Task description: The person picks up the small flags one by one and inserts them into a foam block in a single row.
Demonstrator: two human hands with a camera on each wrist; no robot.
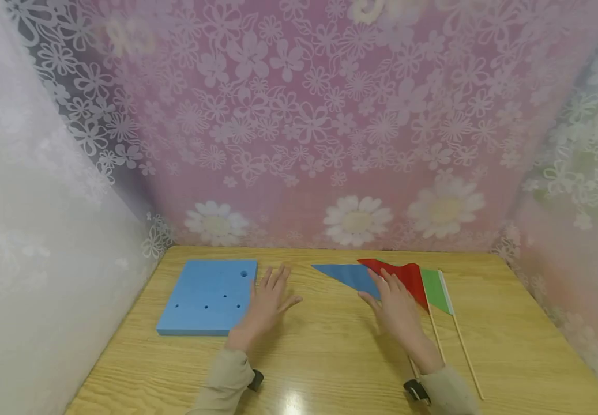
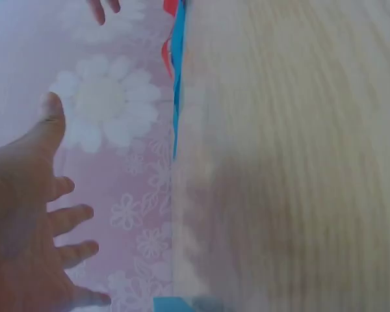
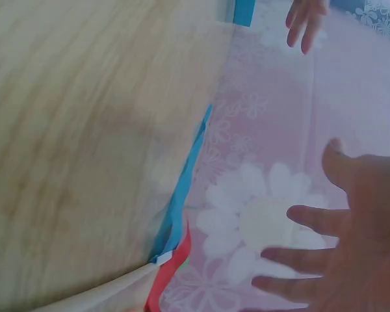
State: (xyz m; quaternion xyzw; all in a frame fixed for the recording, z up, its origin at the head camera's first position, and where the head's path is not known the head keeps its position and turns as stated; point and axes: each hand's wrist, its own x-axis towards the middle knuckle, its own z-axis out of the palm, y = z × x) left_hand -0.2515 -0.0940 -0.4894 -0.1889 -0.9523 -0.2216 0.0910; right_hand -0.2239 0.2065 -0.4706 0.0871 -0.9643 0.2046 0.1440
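Far left on the wooden counter [image 1: 330, 363] there's a blue foam block [image 1: 207, 297] lying flat, with a few small holes showing in its top; the left hand [image 1: 267, 302] is sitting just beside its right edge, fingers spread and straight, palm down over the counter, holding nothing, though I can't really tell if it's touching the block or just hovering next to it; the left wrist view is only showing spread fingers against the flowery backdrop, pretty blurry. Moving right, a blue flag [image 1: 348, 275] is lying flat with its point aimed toward the left hand; a red flag [image 1: 407, 276] is overlapping it, and a green flag [image 1: 436, 290] is lying just beside the red one, farthest right; their thin wooden sticks [image 1: 465, 349] are running back toward the near edge of the counter. The right hand [image 1: 394, 302] is resting over the blue and red flags with fingers stretched out, loose, not pinching anything; whether the fingertips are pressing the cloth is hard to say. Pink flower-print sheeting [image 1: 304, 115] is hanging behind it all.
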